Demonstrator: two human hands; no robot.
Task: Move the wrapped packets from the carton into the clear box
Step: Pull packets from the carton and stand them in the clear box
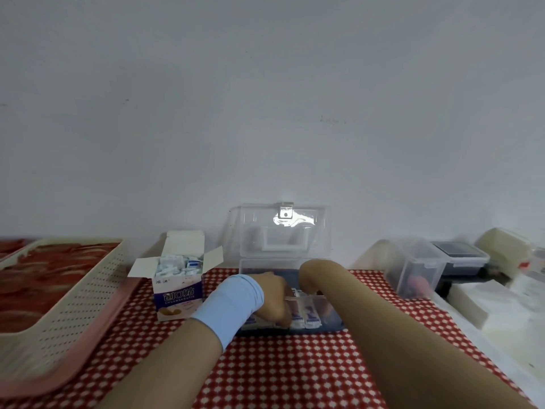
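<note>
The open carton [177, 293] stands left of centre, with several white and blue wrapped packets [173, 266] piled inside it. To its right is the clear box [331, 321], its lid [284, 231] tipped up against the wall. A row of wrapped packets [306, 316] stands along the box's front wall. My left hand [272, 296], with a light blue band on the wrist, reaches into the box, fingers curled down onto the packets there. My right hand [313, 278] bends at the wrist down into the box, and its fingers are hidden.
A perforated cream basket [73, 293] lies at the left on the red checked cloth [295, 370]. At the right stand a small clear tub [415, 270], a dark-lidded container [457, 255] and white pads [477, 302]. A wall rises just behind everything.
</note>
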